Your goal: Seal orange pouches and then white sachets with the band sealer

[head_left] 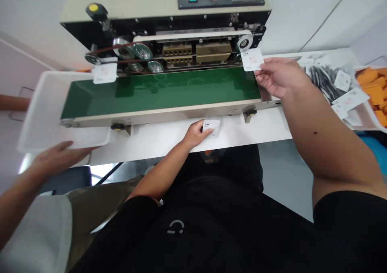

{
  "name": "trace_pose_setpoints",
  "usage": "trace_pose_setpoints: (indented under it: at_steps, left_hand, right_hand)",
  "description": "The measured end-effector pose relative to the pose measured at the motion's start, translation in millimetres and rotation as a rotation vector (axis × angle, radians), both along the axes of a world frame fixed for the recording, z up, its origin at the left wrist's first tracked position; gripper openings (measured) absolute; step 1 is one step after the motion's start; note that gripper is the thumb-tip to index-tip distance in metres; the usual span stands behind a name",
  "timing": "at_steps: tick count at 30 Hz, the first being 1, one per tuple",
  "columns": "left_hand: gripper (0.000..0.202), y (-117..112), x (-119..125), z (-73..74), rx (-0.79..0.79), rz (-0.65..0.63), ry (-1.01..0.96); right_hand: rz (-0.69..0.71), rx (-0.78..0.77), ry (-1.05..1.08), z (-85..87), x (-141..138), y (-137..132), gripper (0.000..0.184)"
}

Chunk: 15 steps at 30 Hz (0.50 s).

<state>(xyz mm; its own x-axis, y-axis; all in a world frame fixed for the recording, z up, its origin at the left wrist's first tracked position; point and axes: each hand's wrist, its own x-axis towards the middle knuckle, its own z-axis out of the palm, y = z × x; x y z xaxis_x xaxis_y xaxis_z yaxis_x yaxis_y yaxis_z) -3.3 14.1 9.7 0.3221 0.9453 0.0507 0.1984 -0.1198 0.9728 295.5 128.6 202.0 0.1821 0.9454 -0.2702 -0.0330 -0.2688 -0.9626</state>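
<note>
My right hand (279, 76) pinches the lower right corner of a white printed pouch (251, 59). That pouch is at the right end of a band sealing machine (199, 39), by its pulley, above the green conveyor belt (181, 85). Closer to my body, my left hand (196, 134) is closed around white printed pouches (211, 128), with the thumb on top; how many is hidden. Another white pouch (105, 72) hangs at the machine's left end, over the belt.
Another person's hand (59, 156) holds a white plastic bin (39, 111) under the belt's left end. On the right, a container (359, 117) holds pouches and dark items beside orange pieces (373, 87). Black knobs (117, 126) stick out below the conveyor.
</note>
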Motion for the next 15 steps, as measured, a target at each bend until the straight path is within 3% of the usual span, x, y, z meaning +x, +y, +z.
trace_pose_setpoints:
  at_steps: [10,13,15]
  left_hand:
    - [0.033,-1,-1,1.6,0.003,-0.015,0.010]
    - [0.034,0,-1,1.5,-0.004,-0.013,0.008]
    - [0.034,-1,-1,1.9,-0.008,-0.008,0.007]
  right_hand:
    - [0.059,-0.039,0.002,-5.5,-46,18,0.014]
    - [0.116,0.062,0.010,-12.8,-50,6,0.014]
    - [0.113,0.192,-0.017,-20.4,-52,-18,0.021]
